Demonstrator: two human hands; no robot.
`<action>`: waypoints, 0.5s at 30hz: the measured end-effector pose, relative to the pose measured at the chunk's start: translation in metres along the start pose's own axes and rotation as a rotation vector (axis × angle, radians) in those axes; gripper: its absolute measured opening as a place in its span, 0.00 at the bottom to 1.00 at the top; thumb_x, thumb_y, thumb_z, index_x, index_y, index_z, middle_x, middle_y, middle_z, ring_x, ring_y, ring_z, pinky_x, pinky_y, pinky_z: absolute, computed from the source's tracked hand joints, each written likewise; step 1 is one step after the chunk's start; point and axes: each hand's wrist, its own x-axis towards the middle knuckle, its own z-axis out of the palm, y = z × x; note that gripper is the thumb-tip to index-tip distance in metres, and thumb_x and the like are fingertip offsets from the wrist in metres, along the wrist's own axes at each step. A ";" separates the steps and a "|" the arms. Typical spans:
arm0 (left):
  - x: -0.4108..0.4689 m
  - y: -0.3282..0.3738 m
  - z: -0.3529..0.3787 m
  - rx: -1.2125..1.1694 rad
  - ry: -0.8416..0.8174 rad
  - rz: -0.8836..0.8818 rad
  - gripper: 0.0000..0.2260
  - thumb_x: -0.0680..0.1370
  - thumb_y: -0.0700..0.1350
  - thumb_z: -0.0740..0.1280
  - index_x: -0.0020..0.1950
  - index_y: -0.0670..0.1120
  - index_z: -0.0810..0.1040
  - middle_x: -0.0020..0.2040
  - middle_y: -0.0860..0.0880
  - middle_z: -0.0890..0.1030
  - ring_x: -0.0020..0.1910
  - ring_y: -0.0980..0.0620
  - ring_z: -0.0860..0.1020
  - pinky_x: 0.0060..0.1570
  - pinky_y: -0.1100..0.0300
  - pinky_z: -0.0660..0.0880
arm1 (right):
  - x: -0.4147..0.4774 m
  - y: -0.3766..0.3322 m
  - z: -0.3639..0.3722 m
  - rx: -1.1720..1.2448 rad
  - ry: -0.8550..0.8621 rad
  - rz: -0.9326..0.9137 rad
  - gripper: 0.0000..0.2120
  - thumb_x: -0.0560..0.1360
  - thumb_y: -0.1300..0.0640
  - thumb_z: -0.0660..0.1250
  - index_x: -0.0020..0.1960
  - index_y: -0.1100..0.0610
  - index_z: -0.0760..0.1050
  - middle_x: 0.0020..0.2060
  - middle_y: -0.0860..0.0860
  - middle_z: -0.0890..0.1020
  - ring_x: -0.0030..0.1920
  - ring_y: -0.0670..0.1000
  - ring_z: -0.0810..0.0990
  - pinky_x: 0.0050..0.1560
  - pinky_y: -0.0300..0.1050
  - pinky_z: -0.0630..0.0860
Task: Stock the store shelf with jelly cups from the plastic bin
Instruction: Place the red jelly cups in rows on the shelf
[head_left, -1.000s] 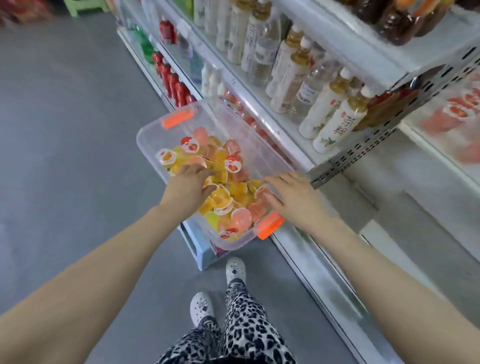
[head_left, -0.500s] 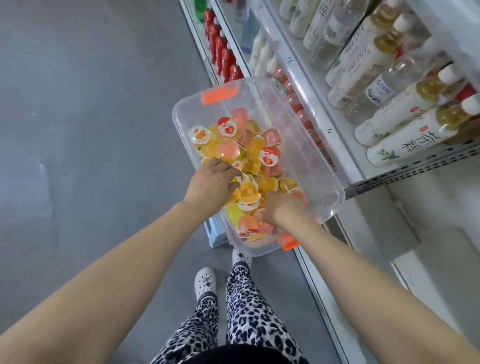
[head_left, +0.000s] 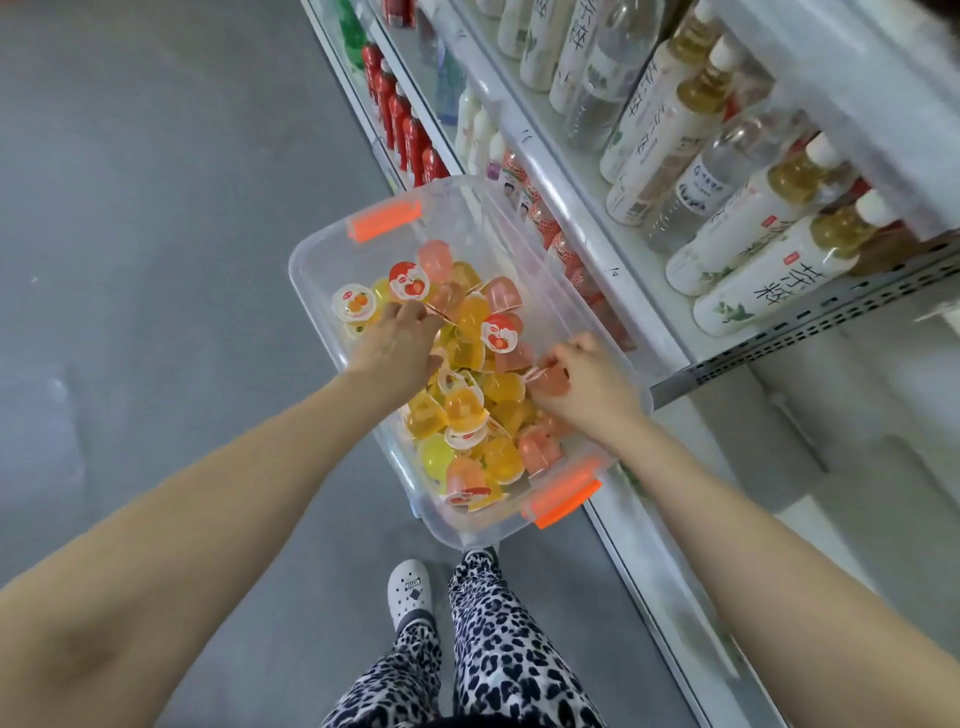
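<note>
Clear plastic bin, orange-latched, holds the jelly cups in a loose heap, with the store shelf at its 3 o'clock. Right hand, at the heap's 3 o'clock, curls round a pink cup. Left hand, at 10 o'clock, digs in with bent fingers; whether it holds anything cannot be told. Advisable: grasp each cup by its body and lift straight up before swinging toward 3 o'clock.
</note>
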 end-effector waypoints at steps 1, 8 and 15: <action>0.010 -0.001 0.001 0.002 -0.001 -0.044 0.24 0.79 0.51 0.66 0.74 0.49 0.66 0.69 0.44 0.70 0.66 0.40 0.69 0.62 0.47 0.71 | -0.001 0.002 0.003 -0.020 0.012 -0.042 0.19 0.69 0.42 0.68 0.57 0.48 0.77 0.55 0.47 0.73 0.53 0.47 0.75 0.48 0.46 0.76; 0.048 -0.008 0.013 0.043 -0.031 -0.190 0.16 0.78 0.43 0.67 0.66 0.42 0.73 0.62 0.39 0.70 0.55 0.36 0.77 0.46 0.46 0.76 | 0.000 0.007 0.014 -0.024 0.159 -0.127 0.11 0.69 0.47 0.67 0.50 0.44 0.70 0.47 0.44 0.80 0.45 0.48 0.79 0.38 0.41 0.70; 0.050 -0.001 0.006 0.113 -0.096 -0.193 0.15 0.77 0.42 0.70 0.63 0.42 0.76 0.62 0.38 0.70 0.59 0.36 0.74 0.51 0.45 0.75 | 0.000 0.012 0.021 -0.087 0.194 -0.145 0.19 0.66 0.48 0.71 0.54 0.44 0.67 0.48 0.45 0.77 0.41 0.47 0.78 0.34 0.36 0.62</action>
